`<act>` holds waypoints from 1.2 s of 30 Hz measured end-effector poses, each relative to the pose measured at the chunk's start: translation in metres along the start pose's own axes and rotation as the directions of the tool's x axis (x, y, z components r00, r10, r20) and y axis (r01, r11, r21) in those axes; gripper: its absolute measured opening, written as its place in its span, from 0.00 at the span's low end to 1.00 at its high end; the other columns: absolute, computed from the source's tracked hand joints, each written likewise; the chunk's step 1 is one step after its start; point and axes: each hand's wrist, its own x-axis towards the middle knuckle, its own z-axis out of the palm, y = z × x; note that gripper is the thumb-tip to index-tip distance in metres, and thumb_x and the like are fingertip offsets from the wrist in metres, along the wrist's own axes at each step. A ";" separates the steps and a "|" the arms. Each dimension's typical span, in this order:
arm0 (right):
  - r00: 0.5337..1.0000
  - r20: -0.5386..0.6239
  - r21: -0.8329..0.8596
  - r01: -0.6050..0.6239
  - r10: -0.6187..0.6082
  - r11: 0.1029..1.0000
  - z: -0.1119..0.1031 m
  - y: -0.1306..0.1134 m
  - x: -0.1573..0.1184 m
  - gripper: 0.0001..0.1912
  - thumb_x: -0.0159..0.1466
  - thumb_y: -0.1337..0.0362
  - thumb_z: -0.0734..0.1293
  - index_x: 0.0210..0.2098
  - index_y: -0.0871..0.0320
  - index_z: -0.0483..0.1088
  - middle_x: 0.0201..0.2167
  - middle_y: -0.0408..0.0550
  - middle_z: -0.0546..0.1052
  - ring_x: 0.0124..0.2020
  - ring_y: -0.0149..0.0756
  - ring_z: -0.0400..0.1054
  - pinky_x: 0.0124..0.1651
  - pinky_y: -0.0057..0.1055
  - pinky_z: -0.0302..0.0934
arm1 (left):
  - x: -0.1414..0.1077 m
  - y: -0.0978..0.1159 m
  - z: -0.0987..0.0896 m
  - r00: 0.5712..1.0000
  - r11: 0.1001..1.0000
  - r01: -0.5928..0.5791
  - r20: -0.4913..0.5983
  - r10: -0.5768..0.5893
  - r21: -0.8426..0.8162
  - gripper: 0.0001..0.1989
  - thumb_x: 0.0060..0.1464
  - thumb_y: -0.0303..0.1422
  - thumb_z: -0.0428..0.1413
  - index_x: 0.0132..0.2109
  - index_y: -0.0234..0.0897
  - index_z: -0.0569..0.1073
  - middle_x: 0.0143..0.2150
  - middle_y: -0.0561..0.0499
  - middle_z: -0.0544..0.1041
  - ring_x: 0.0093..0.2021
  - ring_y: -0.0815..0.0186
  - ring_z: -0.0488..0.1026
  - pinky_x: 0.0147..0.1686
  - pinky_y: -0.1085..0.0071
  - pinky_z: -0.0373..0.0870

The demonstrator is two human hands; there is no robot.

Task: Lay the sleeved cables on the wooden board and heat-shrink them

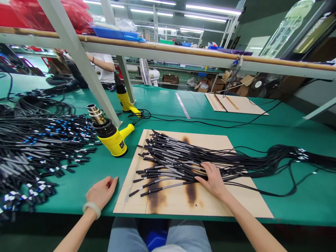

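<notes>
A bundle of black cables [181, 154] with grey sleeves near their ends lies fanned out on a scorched wooden board [210, 206]. My right hand [213, 180] rests on the lower edge of the bundle, thumb and fingers spread over the cables. Left of the board, my left hand [102, 192] lies on the green table with its fingers curled in, a pale bangle on the wrist; whether anything is inside is hidden. A yellow heat gun [112, 140] stands beyond my left hand, nozzle up, beside the board.
A large pile of cables [39, 147] covers the left of the table. A second heat gun [124, 99] stands behind a metal post [84, 63]. Another board [236, 104] lies at the back right. A shelf crosses above; a person in white [103, 66] is beyond it.
</notes>
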 end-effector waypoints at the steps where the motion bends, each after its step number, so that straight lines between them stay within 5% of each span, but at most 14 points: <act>1: 1.000 0.019 -0.004 -0.003 0.003 1.000 0.001 -0.002 0.004 0.27 0.65 0.46 0.59 0.54 0.60 0.63 0.50 0.59 0.70 0.51 0.49 0.63 0.50 0.44 0.58 | 0.000 0.000 0.001 1.000 1.000 0.002 0.000 -0.002 0.000 0.21 0.59 0.45 0.42 0.23 0.39 0.62 0.24 0.50 0.72 0.28 0.64 0.67 0.25 0.73 0.53; 7: 0.957 0.289 0.007 -0.008 0.006 1.000 -0.007 -0.017 0.014 0.17 0.68 0.50 0.56 0.41 0.56 0.68 0.40 0.51 0.74 0.42 0.44 0.65 0.45 0.42 0.57 | 0.002 -0.003 0.003 1.000 1.000 0.001 0.023 0.000 -0.005 0.21 0.59 0.46 0.41 0.24 0.40 0.62 0.25 0.51 0.72 0.29 0.64 0.68 0.26 0.72 0.54; 13: 0.915 0.388 0.119 0.074 -0.115 0.990 -0.022 -0.014 0.013 0.19 0.70 0.54 0.53 0.31 0.56 0.67 0.33 0.47 0.73 0.38 0.38 0.65 0.42 0.36 0.58 | 0.002 -0.003 0.004 0.999 1.000 0.003 0.040 -0.003 0.005 0.21 0.59 0.46 0.41 0.24 0.40 0.61 0.26 0.51 0.72 0.30 0.63 0.68 0.26 0.72 0.54; 20: 0.922 0.339 0.325 0.073 -0.189 0.943 -0.018 -0.018 0.036 0.17 0.70 0.57 0.54 0.47 0.56 0.69 0.45 0.52 0.74 0.46 0.39 0.67 0.49 0.38 0.62 | 0.001 -0.002 0.002 1.000 1.000 0.003 0.026 -0.004 0.011 0.20 0.59 0.45 0.42 0.24 0.40 0.62 0.25 0.51 0.72 0.30 0.63 0.69 0.27 0.72 0.54; 25: 0.919 0.290 0.464 0.109 -0.268 0.879 0.005 -0.034 0.066 0.16 0.69 0.58 0.55 0.47 0.57 0.70 0.42 0.52 0.76 0.44 0.38 0.69 0.48 0.36 0.66 | 0.001 -0.004 0.004 1.000 1.000 -0.016 0.009 0.016 0.013 0.20 0.60 0.44 0.42 0.24 0.40 0.61 0.24 0.52 0.71 0.29 0.64 0.69 0.26 0.72 0.53; 32: 0.941 0.266 0.494 0.054 -0.210 0.868 0.016 -0.040 0.086 0.16 0.68 0.64 0.54 0.46 0.57 0.71 0.44 0.53 0.77 0.44 0.38 0.71 0.49 0.37 0.65 | -0.001 -0.004 0.003 1.000 1.000 -0.026 0.010 0.026 0.012 0.20 0.60 0.45 0.41 0.24 0.40 0.59 0.24 0.51 0.70 0.29 0.63 0.69 0.26 0.72 0.52; 36: 0.960 0.277 0.518 -0.112 -0.043 0.848 0.020 -0.058 0.076 0.15 0.63 0.59 0.62 0.48 0.59 0.68 0.41 0.53 0.75 0.39 0.39 0.70 0.44 0.37 0.66 | -0.001 -0.002 0.001 1.000 1.000 -0.015 0.021 0.015 0.012 0.20 0.60 0.45 0.42 0.24 0.40 0.60 0.24 0.51 0.71 0.29 0.62 0.69 0.26 0.72 0.52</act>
